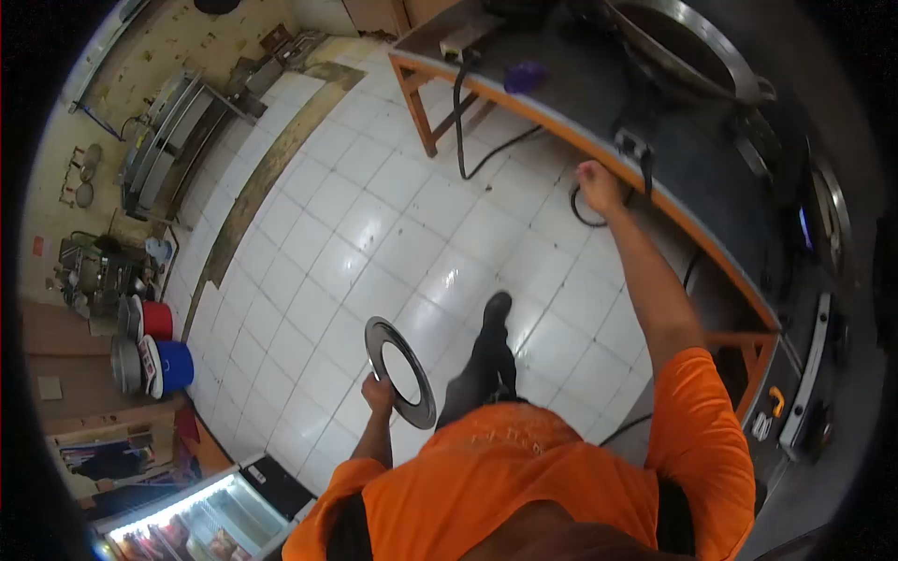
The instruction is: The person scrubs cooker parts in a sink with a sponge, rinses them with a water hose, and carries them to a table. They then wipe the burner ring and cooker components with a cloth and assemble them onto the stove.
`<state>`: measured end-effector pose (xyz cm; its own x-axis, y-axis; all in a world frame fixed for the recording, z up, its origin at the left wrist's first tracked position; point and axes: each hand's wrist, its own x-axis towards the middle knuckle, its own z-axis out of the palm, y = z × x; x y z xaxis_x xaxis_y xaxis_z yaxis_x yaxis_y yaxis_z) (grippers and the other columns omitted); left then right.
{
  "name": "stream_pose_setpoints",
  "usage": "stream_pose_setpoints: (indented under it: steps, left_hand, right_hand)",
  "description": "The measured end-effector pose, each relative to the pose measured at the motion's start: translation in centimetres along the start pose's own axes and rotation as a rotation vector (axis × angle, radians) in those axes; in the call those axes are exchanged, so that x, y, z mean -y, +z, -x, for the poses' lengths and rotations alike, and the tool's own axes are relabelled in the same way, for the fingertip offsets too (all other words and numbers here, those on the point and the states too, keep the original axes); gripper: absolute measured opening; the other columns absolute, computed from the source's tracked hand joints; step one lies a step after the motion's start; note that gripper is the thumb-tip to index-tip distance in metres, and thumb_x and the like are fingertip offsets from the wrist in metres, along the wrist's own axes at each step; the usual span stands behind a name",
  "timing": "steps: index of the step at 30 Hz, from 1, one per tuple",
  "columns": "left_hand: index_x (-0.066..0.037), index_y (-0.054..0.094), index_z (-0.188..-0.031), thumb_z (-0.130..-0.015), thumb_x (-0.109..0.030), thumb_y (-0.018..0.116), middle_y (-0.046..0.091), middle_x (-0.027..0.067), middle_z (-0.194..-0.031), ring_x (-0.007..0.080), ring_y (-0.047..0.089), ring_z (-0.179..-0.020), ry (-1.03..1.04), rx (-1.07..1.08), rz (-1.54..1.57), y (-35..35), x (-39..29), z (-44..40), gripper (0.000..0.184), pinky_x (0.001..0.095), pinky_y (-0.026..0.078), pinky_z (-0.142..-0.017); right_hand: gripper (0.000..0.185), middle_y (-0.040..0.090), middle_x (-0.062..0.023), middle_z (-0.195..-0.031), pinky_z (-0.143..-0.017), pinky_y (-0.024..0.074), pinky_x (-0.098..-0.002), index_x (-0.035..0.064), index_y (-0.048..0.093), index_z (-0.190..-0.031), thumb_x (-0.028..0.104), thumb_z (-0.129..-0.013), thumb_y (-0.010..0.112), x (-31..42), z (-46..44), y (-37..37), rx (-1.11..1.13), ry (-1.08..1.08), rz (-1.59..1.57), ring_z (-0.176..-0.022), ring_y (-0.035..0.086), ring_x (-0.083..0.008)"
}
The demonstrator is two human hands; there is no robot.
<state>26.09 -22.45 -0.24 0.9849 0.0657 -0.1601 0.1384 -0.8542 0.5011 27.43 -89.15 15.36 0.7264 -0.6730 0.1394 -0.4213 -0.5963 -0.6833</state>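
Observation:
My left hand point(378, 395) is closed on the rim of a wide, flat metal ring point(423, 412), held upright beside my leg. White floor tiles show through its round opening. My right hand point(599, 187) is stretched forward near the orange edge of a dark-topped table point(571, 107). Its fingers are curled, and whether anything is inside them is hidden. A loop of black cable point(581, 217) hangs right beside this hand; I cannot tell if they touch.
A large metal pan point(720, 47) and a power socket point(633, 145) are on the table. Another black cable point(459, 122) droops from its edge to the left. Blue point(173, 365) and red point(157, 321) tubs stand at left, near a lit display case point(201, 519).

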Motion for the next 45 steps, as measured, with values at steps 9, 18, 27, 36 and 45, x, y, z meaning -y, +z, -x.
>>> stream_pose_setpoints:
  steps: [9,18,27,36,45]
  left_hand:
    - [0.006,0.062,-0.084,-0.074,-0.006,0.055,0.061,0.006,-0.07,0.014,0.055,-0.062,0.024,0.186,0.55,-1.5,-30.9,-18.1,0.018,0.0326,0.045,-0.057]
    - [0.001,0.061,-0.082,-0.076,0.0,0.053,0.057,-0.0023,-0.073,0.0062,0.048,-0.064,-0.02,0.188,1.083,-5.2,-42.8,-26.3,0.01,0.0242,0.039,-0.057]
    - [0.002,0.062,-0.09,-0.073,0.005,0.051,0.06,-0.0001,-0.081,0.0068,0.051,-0.069,0.129,0.464,1.159,-7.6,-53.2,-26.9,0.02,0.023,0.042,-0.065]
    - [0.004,0.063,-0.092,-0.072,0.003,0.054,0.065,0.0036,-0.081,0.0088,0.056,-0.067,0.384,0.523,1.072,-12.2,-57.9,-18.9,0.023,0.0222,0.046,-0.063]
    - [0.004,0.062,-0.097,-0.072,0.002,0.052,0.065,0.0034,-0.087,0.0076,0.057,-0.074,0.635,0.921,0.979,-10.1,-61.7,-6.4,0.027,0.023,0.047,-0.067]
  right_hand:
    - [0.064,0.044,-0.0187,-0.14,-0.108,0.0361,-0.0409,0.0164,0.042,-0.139,0.018,-0.081,0.069,4.1,-30.4,9.5,-0.005,-0.344,0.418,-0.131,0.041,-0.0323]
    - [0.046,0.054,-0.0159,-0.126,-0.098,0.0421,-0.0445,0.0084,0.056,-0.124,0.025,-0.083,0.07,5.2,-34.7,14.4,-0.078,-0.177,0.411,-0.114,0.052,-0.0354]
    - [0.049,0.061,-0.012,-0.117,-0.099,0.0428,-0.0415,0.005,0.061,-0.116,0.0,-0.067,0.061,27.0,-24.0,12.5,-0.022,-0.861,-0.283,-0.112,0.055,-0.0313]
    - [0.048,0.062,-0.0137,-0.114,-0.093,0.0461,-0.0423,0.0018,0.062,-0.108,-0.006,-0.061,0.058,25.9,-13.9,0.7,0.029,-1.056,-0.387,-0.108,0.058,-0.0331]
    - [0.039,0.061,-0.0157,-0.107,-0.087,0.0482,-0.0419,0.0037,0.063,-0.109,-0.003,-0.071,0.059,19.6,-5.2,-11.9,-0.625,-0.329,-0.3,-0.101,0.059,-0.0357]
